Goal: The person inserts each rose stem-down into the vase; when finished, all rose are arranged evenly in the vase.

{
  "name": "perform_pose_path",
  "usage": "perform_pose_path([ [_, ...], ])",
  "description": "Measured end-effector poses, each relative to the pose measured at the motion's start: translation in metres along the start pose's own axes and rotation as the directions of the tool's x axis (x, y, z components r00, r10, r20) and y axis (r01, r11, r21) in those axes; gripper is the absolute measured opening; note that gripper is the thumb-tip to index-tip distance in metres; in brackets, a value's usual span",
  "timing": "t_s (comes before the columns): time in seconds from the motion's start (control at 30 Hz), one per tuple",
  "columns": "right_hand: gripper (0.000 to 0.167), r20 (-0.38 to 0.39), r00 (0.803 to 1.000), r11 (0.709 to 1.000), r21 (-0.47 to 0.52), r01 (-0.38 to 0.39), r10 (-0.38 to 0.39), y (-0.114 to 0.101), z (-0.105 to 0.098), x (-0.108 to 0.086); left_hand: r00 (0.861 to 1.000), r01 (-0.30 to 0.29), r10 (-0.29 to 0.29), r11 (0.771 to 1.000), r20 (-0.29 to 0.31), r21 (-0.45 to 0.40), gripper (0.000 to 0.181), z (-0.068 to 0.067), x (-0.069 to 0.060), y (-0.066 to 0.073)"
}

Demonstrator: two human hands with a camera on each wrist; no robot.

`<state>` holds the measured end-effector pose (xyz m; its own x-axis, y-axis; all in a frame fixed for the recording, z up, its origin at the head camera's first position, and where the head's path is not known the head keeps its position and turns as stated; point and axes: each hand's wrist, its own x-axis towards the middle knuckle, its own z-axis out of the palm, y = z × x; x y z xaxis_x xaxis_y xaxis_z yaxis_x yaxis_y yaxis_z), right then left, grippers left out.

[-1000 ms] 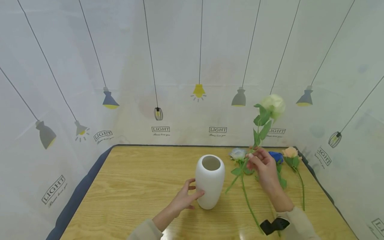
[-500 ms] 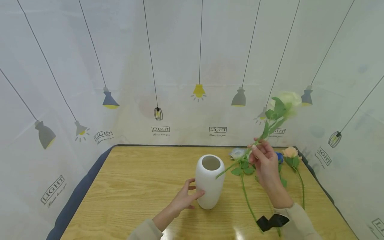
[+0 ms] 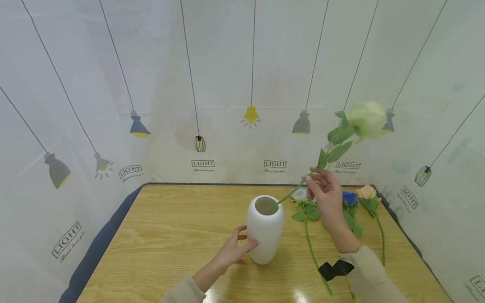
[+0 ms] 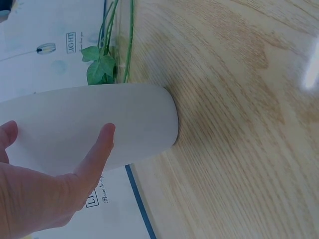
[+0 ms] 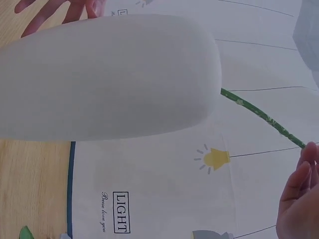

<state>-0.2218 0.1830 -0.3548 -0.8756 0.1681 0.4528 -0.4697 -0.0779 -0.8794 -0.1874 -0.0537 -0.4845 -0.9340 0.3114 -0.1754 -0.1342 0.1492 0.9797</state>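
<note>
A white vase [image 3: 264, 240] stands upright on the table, its mouth facing up. My left hand [image 3: 232, 251] holds its left side, thumb on the front and fingers spread toward the back; the left wrist view shows the thumb [image 4: 99, 149] against the vase wall. Over the table, my right hand [image 3: 327, 198] pinches the green stem of an artificial white rose [image 3: 367, 120] between thumb and fingertips. The bloom leans up and right, while the stem's lower end is inside the vase mouth. In the right wrist view the stem [image 5: 264, 115] runs from the vase rim to the right fingers.
On the right of the wooden table [image 3: 170, 227] lie a pale blue rose [image 3: 300, 195], a blue rose [image 3: 349, 198] and a peach rose [image 3: 366, 192], with long green stems. A lamp-printed white sheet [image 3: 223, 84] rises behind the table's dark edge.
My right hand has tilted the white rose and moved it left, so the stem end passes from beside the vase into its mouth. The left hand and vase have stayed put.
</note>
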Motion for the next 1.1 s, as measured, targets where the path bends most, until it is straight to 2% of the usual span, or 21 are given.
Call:
perform_pose_path([
  [0.13, 0.021, 0.099, 0.995, 0.991, -0.137, 0.007, 0.007, -0.008, 0.009, 0.000, 1.000, -0.004, 0.004, 1.000, 0.002, -0.004, 0.073, 0.000, -0.001, 0.001],
  [0.27, 0.022, 0.217, 0.976, 0.967, -0.243, 0.083, -0.029, -0.016, 0.020, -0.001, 1.000, -0.014, 0.014, 1.000, 0.009, -0.004, 0.072, 0.000, -0.002, 0.002],
  [0.47, 0.022, 0.390, 0.918, 0.925, -0.321, 0.202, -0.065, -0.003, 0.025, 0.003, 1.000, -0.010, 0.010, 1.000, 0.012, -0.003, 0.074, -0.001, -0.002, 0.002],
  [0.6, 0.022, 0.470, 0.882, 0.873, -0.414, 0.257, -0.037, 0.012, 0.026, 0.003, 1.000, -0.006, 0.006, 1.000, 0.009, -0.006, 0.075, -0.001, -0.002, 0.001],
  [0.77, 0.020, 0.523, 0.852, 0.812, -0.505, 0.291, 0.021, 0.021, 0.029, 0.000, 1.000, -0.006, 0.006, 1.000, 0.010, -0.006, 0.075, -0.001, -0.002, 0.002],
  [0.87, 0.017, 0.557, 0.830, 0.792, -0.523, 0.316, 0.036, 0.023, 0.030, -0.002, 1.000, -0.005, 0.005, 1.000, 0.014, -0.006, 0.074, -0.001, -0.003, 0.003],
  [0.97, 0.011, 0.588, 0.807, 0.788, -0.516, 0.336, 0.041, 0.024, 0.032, -0.004, 1.000, -0.002, 0.002, 1.000, 0.011, -0.009, 0.074, 0.000, -0.003, 0.003],
  [1.03, 0.008, 0.595, 0.802, 0.789, -0.516, 0.332, 0.052, 0.025, 0.033, -0.006, 1.000, -0.002, 0.002, 1.000, 0.009, -0.009, 0.074, 0.000, -0.003, 0.003],
  [1.1, 0.006, 0.589, 0.805, 0.789, -0.525, 0.318, 0.067, 0.025, 0.033, -0.007, 1.000, -0.002, 0.002, 1.000, 0.009, -0.007, 0.074, 0.000, -0.002, 0.003],
])
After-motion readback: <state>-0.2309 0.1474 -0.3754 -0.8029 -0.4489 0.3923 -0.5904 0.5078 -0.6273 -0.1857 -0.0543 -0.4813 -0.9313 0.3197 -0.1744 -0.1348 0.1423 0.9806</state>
